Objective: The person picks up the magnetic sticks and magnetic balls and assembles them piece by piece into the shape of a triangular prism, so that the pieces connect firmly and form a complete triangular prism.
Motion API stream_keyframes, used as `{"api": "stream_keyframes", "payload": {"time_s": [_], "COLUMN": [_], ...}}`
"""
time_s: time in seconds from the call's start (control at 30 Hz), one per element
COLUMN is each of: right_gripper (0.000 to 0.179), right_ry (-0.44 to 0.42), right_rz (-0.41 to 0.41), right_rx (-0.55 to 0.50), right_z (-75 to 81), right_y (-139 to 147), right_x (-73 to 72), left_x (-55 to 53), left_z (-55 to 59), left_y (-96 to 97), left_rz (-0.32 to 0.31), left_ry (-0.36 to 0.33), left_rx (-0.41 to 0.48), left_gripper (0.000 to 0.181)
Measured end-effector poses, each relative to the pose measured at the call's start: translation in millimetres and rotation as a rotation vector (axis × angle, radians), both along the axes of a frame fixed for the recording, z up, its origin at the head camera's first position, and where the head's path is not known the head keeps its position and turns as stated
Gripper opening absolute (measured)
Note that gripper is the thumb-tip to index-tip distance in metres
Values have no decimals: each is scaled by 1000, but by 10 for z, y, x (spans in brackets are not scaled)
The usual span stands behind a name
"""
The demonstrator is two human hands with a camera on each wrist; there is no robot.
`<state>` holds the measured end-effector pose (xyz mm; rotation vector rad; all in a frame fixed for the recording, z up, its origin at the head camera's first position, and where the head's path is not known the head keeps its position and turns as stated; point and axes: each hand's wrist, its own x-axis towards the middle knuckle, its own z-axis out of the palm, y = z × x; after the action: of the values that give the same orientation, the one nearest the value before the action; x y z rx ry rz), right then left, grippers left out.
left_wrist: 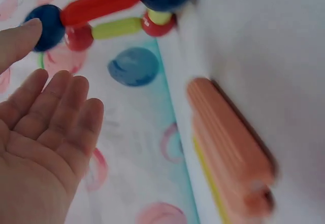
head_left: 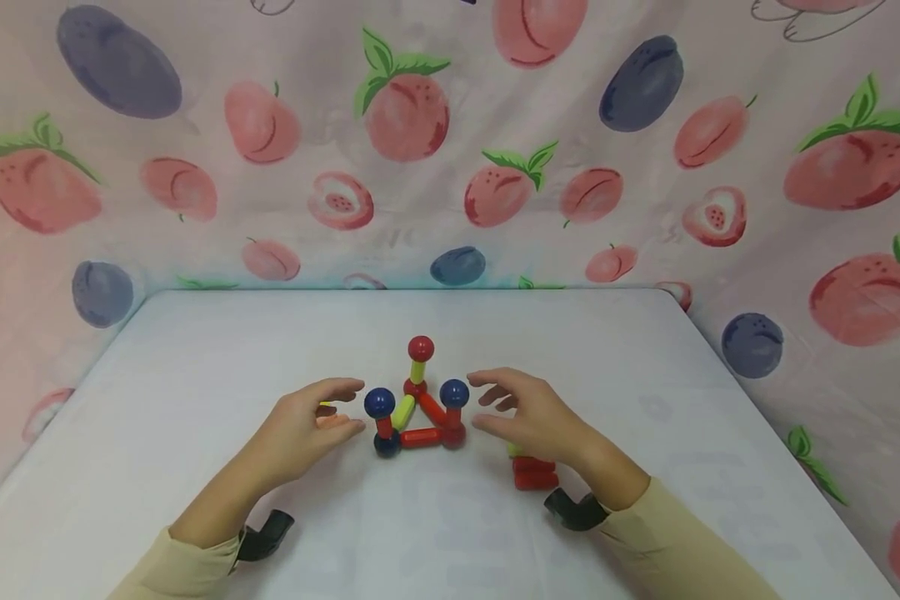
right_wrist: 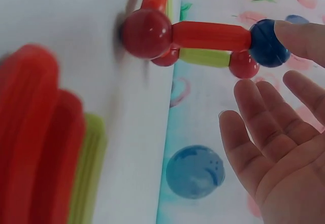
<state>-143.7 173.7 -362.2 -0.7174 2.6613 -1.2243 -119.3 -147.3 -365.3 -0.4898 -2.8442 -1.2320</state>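
Note:
A magnetic stick-and-ball frame [head_left: 421,437] stands mid-table: a triangular base of two red sticks and one yellow-green stick, with balls at its corners. Upright sticks rise from the corners, two topped by blue balls [head_left: 379,403] and the back one by a red ball [head_left: 421,348]. To its left my left hand [head_left: 300,429] hovers with loosely bent fingers, holding nothing. My right hand [head_left: 536,417] mirrors it on the other side, also holding nothing. In each wrist view, the thumb overlaps a top blue ball [left_wrist: 46,27].
Orange sticks [left_wrist: 228,132] and a yellow one lie beside the left hand. Red sticks [head_left: 536,480] and a yellow-green stick [right_wrist: 87,168] are partly under the right hand. The white table [head_left: 435,533] ends at a fruit-patterned cloth [head_left: 435,183] behind.

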Motion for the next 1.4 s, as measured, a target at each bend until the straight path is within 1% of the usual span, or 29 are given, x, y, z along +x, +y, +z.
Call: {"api": "stream_keyframes", "payload": {"time_s": [0.13, 0.23, 0.37, 0.47, 0.57, 0.63, 0.77, 0.9, 1.0, 1.1, 1.27, 1.4], "right_gripper": [55, 55, 55, 55, 56, 56, 56, 56, 56, 56, 56, 56], "right_ry": [10, 6, 1, -4, -6, -7, -9, -12, -17, -20, -21, -25], "right_rz": [19, 21, 22, 20, 16, 16, 19, 22, 21, 23, 25, 21], "right_rx": [-1, 3, 10, 14, 16, 16, 19, 21, 17, 15, 18, 24], "right_z": [37, 53, 58, 56, 56, 56, 57, 59, 61, 56, 52, 53], "right_y": [-47, -75, -105, -118, -123, -125, -128, -132, -134, -133, -137, -145], "right_x": [3, 6, 9, 12, 16, 17, 16, 12, 9, 5, -1, -4], "left_x": [28, 43, 69, 73, 68, 63, 65, 67, 63, 51, 53, 67], "left_z": [-75, -129, -175, -199, -221, -236, -267, -293, -311, -322, -302, -224], "left_y": [-137, -209, -259, -278, -288, -293, -304, -303, -283, -250, -202, -183], "left_rz": [60, 92, 110, 99, 87, 84, 79, 58, 31, 12, 11, 25], "left_ry": [-36, -93, -179, -207, -213, -207, -213, -253, -254, -233, -215, -183], "left_rx": [-46, -52, -82, -146, -196, -210, -212, -215, -225, -236, -241, -227], "left_gripper": [43, 45, 49, 49, 49, 47, 41, 37, 33, 28, 24, 26]}}
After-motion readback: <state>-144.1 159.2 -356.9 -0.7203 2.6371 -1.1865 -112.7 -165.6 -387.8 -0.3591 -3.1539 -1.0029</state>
